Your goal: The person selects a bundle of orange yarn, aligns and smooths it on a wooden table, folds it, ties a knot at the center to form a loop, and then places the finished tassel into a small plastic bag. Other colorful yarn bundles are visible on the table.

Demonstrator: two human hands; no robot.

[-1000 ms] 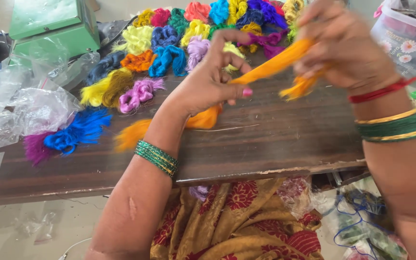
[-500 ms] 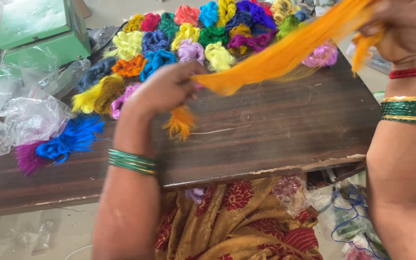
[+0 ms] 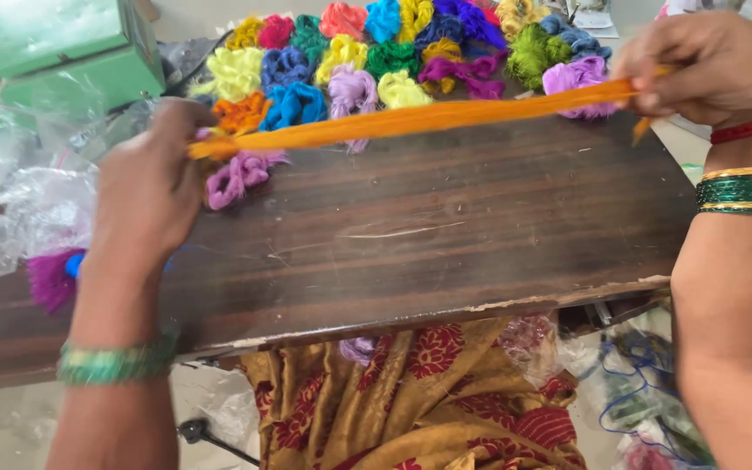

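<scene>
A long bundle of orange thread (image 3: 411, 120) is stretched taut and nearly level above a dark wooden board (image 3: 446, 244). My left hand (image 3: 154, 187) pinches its left end, over a pink-purple thread knot (image 3: 237, 174). My right hand (image 3: 711, 65) grips the right end near the board's far right corner. Green bangles sit on both wrists, and a red thread circles the right wrist.
Several small thread bundles in many colours (image 3: 376, 52) lie along the board's far edge. A green box (image 3: 71, 52) stands at the far left, beside crumpled clear plastic bags (image 3: 19, 200). A magenta and blue bundle (image 3: 54, 278) lies at the left. Yellow-and-red patterned cloth (image 3: 428, 400) covers my lap.
My hands have drawn apart. The orange thread, first bunched and slanted, is now pulled out straight and level. My left hand moved left, my right hand stayed at the right.
</scene>
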